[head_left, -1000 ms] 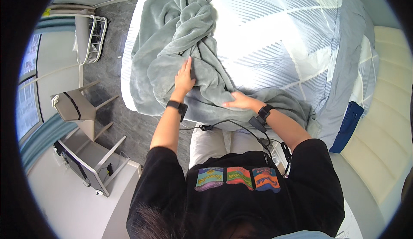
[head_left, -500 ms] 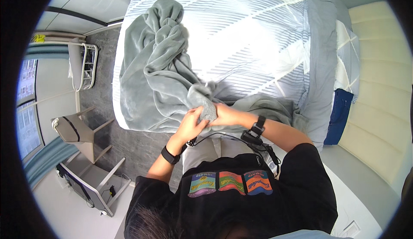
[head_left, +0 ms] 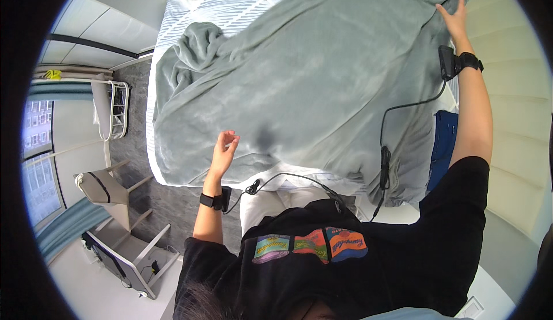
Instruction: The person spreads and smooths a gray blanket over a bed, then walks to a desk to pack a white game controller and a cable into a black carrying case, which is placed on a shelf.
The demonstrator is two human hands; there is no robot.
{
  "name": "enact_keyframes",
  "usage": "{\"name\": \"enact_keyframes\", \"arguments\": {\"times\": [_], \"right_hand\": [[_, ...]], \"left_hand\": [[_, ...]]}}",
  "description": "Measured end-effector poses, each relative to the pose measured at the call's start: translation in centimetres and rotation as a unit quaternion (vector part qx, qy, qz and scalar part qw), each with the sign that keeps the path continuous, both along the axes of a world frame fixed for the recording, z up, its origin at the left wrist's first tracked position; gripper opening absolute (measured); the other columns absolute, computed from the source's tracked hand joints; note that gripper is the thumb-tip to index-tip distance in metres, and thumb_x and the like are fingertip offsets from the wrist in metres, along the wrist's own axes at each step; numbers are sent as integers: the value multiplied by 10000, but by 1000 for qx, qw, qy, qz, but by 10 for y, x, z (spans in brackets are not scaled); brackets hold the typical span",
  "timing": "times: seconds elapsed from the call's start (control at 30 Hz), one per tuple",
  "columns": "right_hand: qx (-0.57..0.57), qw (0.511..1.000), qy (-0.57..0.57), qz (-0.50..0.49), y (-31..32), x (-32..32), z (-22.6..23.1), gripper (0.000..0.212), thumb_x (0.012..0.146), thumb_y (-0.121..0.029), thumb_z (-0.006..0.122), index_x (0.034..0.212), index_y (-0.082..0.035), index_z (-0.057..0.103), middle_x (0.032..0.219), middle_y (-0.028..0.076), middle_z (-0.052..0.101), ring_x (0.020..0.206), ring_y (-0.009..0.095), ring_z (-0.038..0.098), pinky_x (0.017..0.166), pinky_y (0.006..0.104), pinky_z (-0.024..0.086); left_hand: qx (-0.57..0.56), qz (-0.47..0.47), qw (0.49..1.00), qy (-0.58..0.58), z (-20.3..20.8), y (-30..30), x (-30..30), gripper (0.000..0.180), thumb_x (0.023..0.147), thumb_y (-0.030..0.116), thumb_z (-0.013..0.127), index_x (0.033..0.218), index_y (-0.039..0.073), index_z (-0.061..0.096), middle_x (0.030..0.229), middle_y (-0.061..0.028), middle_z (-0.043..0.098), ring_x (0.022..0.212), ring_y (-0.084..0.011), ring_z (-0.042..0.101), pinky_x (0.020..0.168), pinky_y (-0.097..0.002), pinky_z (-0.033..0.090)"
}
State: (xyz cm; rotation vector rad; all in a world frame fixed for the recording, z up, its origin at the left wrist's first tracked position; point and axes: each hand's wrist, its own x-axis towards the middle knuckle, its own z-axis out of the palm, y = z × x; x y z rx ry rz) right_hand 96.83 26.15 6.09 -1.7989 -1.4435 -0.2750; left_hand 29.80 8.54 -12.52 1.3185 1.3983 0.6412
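A thick grey plush blanket (head_left: 299, 90) is spread over much of the bed, with a bunched fold (head_left: 199, 46) at its far left. My right hand (head_left: 455, 21) reaches out to the far right by the blanket's edge. Its thumb and fingers are spread, and no cloth shows gripped in them. Over the near left part of the blanket hovers my left hand (head_left: 223, 150), its fingers loosely bent with nothing between them. A dark shadow falls on the blanket to its right.
Striped white and blue bedding (head_left: 230, 0) shows at the far left. A padded cream headboard (head_left: 512, 107) stands on the right, with a navy cloth (head_left: 442, 141) beside it. A black cable (head_left: 385, 147) hangs from my right wrist. Chairs (head_left: 103, 190) stand on the left.
The blanket, bunched in a twisted heap before, now lies opened out toward the far right. My hands have parted: the right swung far right, the left moved slightly left. Both let go of the blanket.
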Motion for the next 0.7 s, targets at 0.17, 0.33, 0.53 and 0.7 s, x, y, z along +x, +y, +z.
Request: {"name": "enact_keyframes", "arguments": {"times": [0.17, 0.33, 0.53, 0.7], "right_hand": [[-175, 978, 46, 108, -88, -36, -142, 546, 774, -107, 581, 1284, -14, 410, 1298, 165, 443, 1219, 295, 400, 1015, 367, 314], [-465, 853, 226, -73, -285, -79, -299, 531, 783, -259, 576, 1267, -79, 454, 1255, 187, 479, 1174, 341, 431, 982, 385, 342], [-487, 767, 157, -387, -483, -88, -351, 690, 699, -254, 699, 1225, 57, 379, 1207, 236, 463, 1132, 373, 430, 974, 422, 332], [-322, 728, 480, -370, -519, -92, -366, 679, 663, -201, 765, 1188, 36, 406, 1165, 172, 500, 1082, 289, 476, 942, 364, 361]], "left_hand": [[-164, 74, 982, 51, -77, -24, -10, 364, 838, 156, 565, 1150, 6, 451, 1053, -115, 576, 1003, -188, 536, 860, -304, 415], [-297, 102, 938, 149, -131, -49, -9, 524, 783, 260, 590, 1231, 40, 428, 1143, -144, 538, 1048, -248, 507, 849, -400, 426], [-495, 98, 856, 107, -165, -73, 11, 538, 807, 370, 554, 1237, 73, 427, 1302, -138, 385, 1165, -344, 398, 903, -562, 380], [-546, 248, 801, 1, -206, -99, 21, 435, 815, 347, 569, 1139, 76, 466, 1102, -116, 517, 981, -273, 507, 773, -473, 438]]}}
